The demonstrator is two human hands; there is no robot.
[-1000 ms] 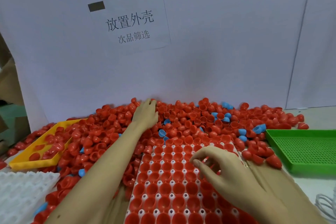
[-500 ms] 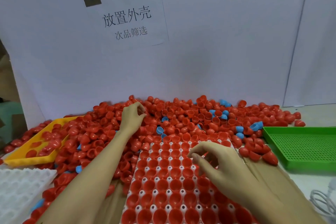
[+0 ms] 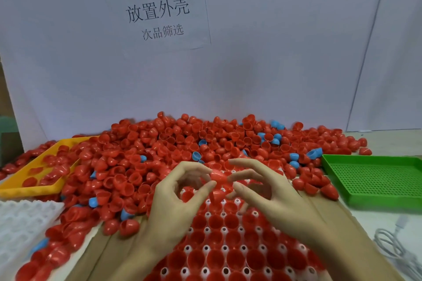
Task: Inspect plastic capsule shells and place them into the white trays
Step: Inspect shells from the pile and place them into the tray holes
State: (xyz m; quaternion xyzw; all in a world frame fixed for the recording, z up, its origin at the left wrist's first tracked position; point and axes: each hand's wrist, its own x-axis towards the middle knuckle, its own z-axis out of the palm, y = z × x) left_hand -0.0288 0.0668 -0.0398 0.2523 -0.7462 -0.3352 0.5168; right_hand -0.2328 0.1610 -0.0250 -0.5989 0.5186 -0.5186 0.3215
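White board is standing behind the worktable, carrying a printed paper sign [image 3: 157, 10]. At far left, an empty white tray [image 3: 20, 219] is lying below a yellow tray [image 3: 34, 187] half buried in shells. A wide heap of red capsule shells [image 3: 159, 146], dotted with blue ones, is spreading across the table. At centre, a white tray [image 3: 225, 248] filled with red shells is sitting under both hands. The left hand [image 3: 175, 207] is curling thumb and forefinger to pinch a red shell [image 3: 218, 176]; the right hand [image 3: 269, 198] is meeting it, its fingertips pinching the same shell just above the tray. A green perforated tray [image 3: 374, 180] is lying at right, with a white cable [image 3: 392, 244] below it.
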